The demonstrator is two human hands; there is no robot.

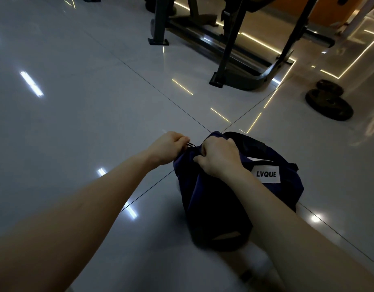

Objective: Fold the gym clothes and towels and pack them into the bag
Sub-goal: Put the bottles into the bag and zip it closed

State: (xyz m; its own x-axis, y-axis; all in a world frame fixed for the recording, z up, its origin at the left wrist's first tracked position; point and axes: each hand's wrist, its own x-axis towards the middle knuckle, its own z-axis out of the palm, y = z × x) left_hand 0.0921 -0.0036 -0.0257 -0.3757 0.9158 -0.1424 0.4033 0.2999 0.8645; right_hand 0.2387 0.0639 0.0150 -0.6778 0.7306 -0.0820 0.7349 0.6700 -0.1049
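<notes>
Head view: the navy drawstring bag (215,207) lies on the glossy tiled floor (76,102), just on the near side of the point where the tile joints cross; its white LVQUE label (266,174) faces up. The right hand (218,159) bunches the gathered mouth in curled fingers, likely to brace the cloth; the left hand (169,147) pinches the black drawstring (190,145) just beside it, apparently so a pull to the left cinches the opening. No clothes or towels show outside, so they are probably packed already and closing is the step in hand. Weight plates (329,106) lie well apart towards the right edge; a machine frame (230,49) stands at the far edge.
</notes>
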